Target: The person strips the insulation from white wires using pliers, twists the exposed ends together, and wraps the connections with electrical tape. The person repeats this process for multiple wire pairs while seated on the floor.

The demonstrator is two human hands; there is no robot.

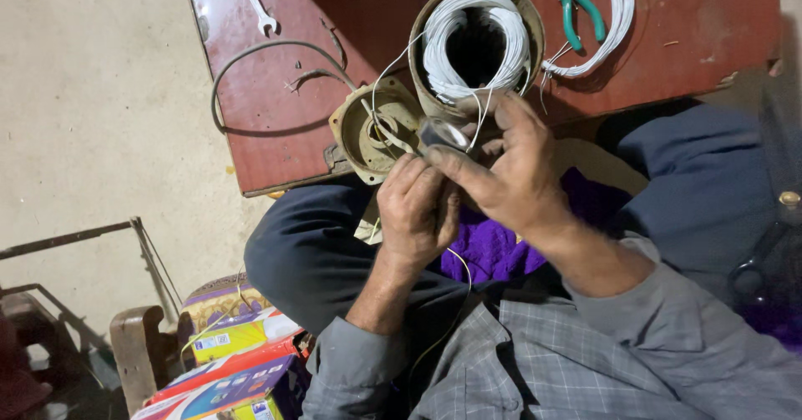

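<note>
My left hand (415,211) is closed around something small in front of my lap, just below a roll of dark tape (443,134). My right hand (510,165) pinches that tape roll between thumb and fingers, right at the rim of a round motor housing (522,6) filled with white wire coils (443,61). Thin white wires run from the coils down to my hands. A round metal end cover (368,136) lies tilted at the edge of the red table, beside my left hand.
The red table (267,127) carries a spanner (255,2), a grey cable loop (251,56), green-handled pliers (581,6) and a bundle of white wire (614,27). Purple cloth (489,249) lies on my lap. Colourful cardboard boxes (234,361) sit on the floor at lower left.
</note>
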